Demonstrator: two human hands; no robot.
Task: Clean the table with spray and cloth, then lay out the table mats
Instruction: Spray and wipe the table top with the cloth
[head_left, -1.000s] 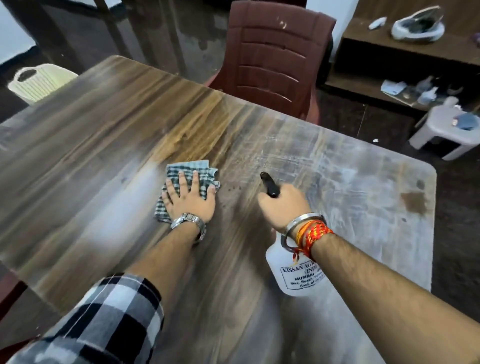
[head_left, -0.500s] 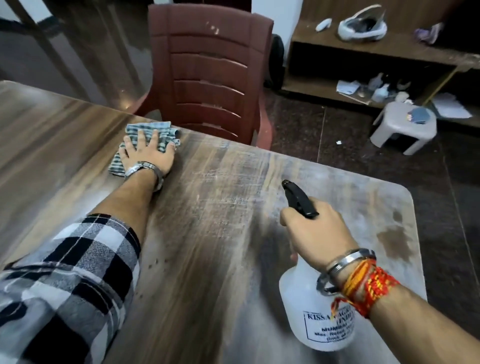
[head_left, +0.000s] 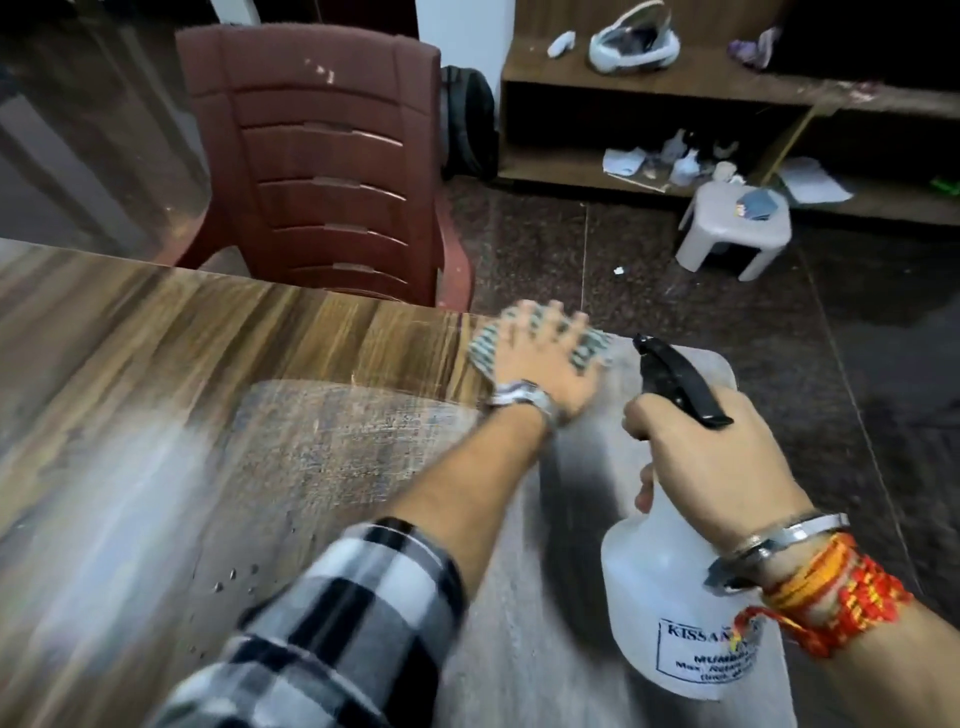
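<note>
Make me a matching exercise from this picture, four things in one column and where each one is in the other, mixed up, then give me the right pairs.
Things:
1. checked cloth
2. spray bottle
3. dark red plastic chair
4. small grey stool

Places:
A. on the floor in front of the low wooden shelf
B. held in the right hand
C. pressed flat on the table under the left hand
D. behind the table's far edge

Pairs: 1-C, 2-B, 3-D, 4-A
</note>
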